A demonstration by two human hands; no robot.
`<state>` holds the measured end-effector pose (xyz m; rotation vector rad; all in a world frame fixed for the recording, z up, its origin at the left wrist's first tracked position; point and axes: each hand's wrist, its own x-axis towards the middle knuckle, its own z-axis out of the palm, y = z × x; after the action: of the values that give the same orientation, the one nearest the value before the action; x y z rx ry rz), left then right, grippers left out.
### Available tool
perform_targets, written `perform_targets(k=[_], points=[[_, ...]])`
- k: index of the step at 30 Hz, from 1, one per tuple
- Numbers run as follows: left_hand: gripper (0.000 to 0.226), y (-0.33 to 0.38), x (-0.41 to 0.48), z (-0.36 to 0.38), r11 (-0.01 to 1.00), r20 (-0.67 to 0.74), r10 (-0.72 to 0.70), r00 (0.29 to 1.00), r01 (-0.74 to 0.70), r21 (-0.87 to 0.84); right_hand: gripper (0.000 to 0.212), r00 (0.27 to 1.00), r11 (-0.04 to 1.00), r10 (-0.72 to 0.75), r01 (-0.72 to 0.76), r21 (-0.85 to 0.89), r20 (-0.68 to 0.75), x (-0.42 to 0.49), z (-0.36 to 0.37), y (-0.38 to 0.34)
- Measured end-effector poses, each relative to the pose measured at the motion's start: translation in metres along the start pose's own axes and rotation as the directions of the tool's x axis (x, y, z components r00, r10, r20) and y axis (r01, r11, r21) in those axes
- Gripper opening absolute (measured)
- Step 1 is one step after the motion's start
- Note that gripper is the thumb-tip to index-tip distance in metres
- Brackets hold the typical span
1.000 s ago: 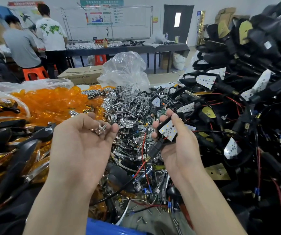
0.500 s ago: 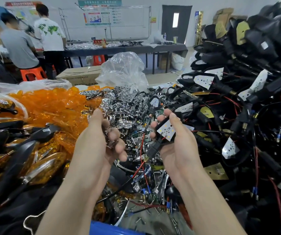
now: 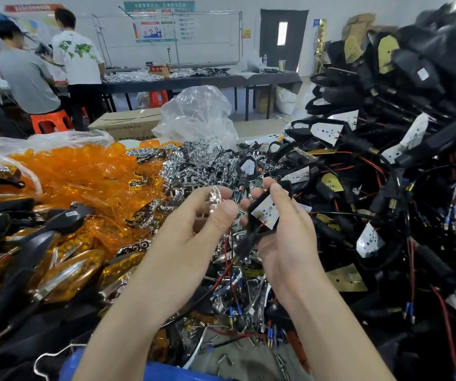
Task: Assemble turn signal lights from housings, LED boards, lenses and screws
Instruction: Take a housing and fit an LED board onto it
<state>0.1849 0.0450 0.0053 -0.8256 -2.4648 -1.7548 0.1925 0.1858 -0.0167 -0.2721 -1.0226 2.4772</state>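
The right hand (image 3: 284, 237) curls round a black plastic housing with a white LED board (image 3: 264, 209) seated in it, held above the grey table (image 3: 251, 364). The left hand (image 3: 191, 226) pinches a small chrome-plated reflector insert (image 3: 215, 196) between thumb and fingertips, just beside the housing. Both parts look light and rigid. The chrome is likely slippery and easily marked, so its edges seem the best place to grip. Tangled red and black wires (image 3: 372, 171) could snag, and orange translucent lenses (image 3: 84, 174) lie piled to the left.

Left hand (image 3: 194, 229) pinches a chrome piece (image 3: 215, 196); right hand (image 3: 286, 240) grips a housing (image 3: 262, 213).
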Motion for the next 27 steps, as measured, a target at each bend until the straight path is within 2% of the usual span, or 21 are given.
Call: perform_targets(k=[2, 5, 9, 12, 16, 19, 22, 23, 24, 25, 27], points=[[0.037, 0.003, 0.001, 0.002, 0.996, 0.032, 0.015, 0.999, -0.012, -0.084, 0.016, 1.0, 1.0, -0.026, 0.026, -0.015, 0.017, -0.001, 0.0, 0.0], [0.041, 0.002, 0.002, 0.002, 0.996, 0.074, 0.037, 0.997, -0.031, -0.086, 0.017, 0.998, 0.998, -0.058, 0.058, -0.016, 0.026, -0.003, 0.001, 0.0], [0.044, -0.003, 0.003, 0.0, 0.995, 0.026, 0.034, 0.999, -0.032, -0.092, 0.019, 0.994, 0.991, -0.098, 0.101, -0.084, 0.043, -0.004, 0.002, -0.001], [0.038, -0.005, 0.004, 0.003, 0.992, 0.018, 0.036, 0.999, -0.034, -0.12, 0.021, 0.993, 0.988, -0.103, 0.109, -0.113, 0.059, -0.004, 0.002, 0.001], [0.03, -0.008, 0.003, 0.002, 0.987, 0.029, 0.08, 0.996, -0.075, -0.141, 0.019, 0.995, 0.997, -0.07, 0.072, -0.031, 0.064, -0.005, 0.005, 0.0], [0.032, -0.01, 0.004, -0.006, 0.978, -0.025, -0.008, 1.0, 0.002, -0.209, 0.018, 0.997, 0.997, -0.039, 0.034, 0.075, 0.061, -0.003, 0.006, -0.004], [0.029, -0.012, 0.012, -0.011, 0.944, -0.151, -0.212, 0.966, 0.163, -0.287, 0.019, 0.998, 0.988, -0.009, 0.0, 0.154, 0.061, -0.002, 0.007, -0.009], [0.035, -0.014, 0.013, -0.012, 0.954, -0.193, -0.231, 0.954, 0.184, -0.236, 0.019, 0.998, 0.986, 0.002, -0.011, 0.169, 0.055, -0.002, 0.007, -0.01], [0.039, -0.015, 0.012, -0.014, 0.976, -0.198, -0.203, 0.959, 0.183, -0.116, 0.019, 0.999, 0.983, 0.012, -0.021, 0.181, 0.049, -0.002, 0.006, -0.011], [0.035, -0.016, 0.009, -0.015, 0.986, -0.158, -0.154, 0.975, 0.161, 0.033, 0.019, 0.999, 0.981, 0.02, -0.028, 0.192, 0.045, -0.001, 0.005, -0.011], [0.024, -0.011, 0.0, -0.013, 0.962, 0.014, -0.097, 0.995, 0.09, 0.257, 0.019, 0.999, 0.977, 0.025, -0.032, 0.212, 0.035, -0.001, 0.004, -0.012]])
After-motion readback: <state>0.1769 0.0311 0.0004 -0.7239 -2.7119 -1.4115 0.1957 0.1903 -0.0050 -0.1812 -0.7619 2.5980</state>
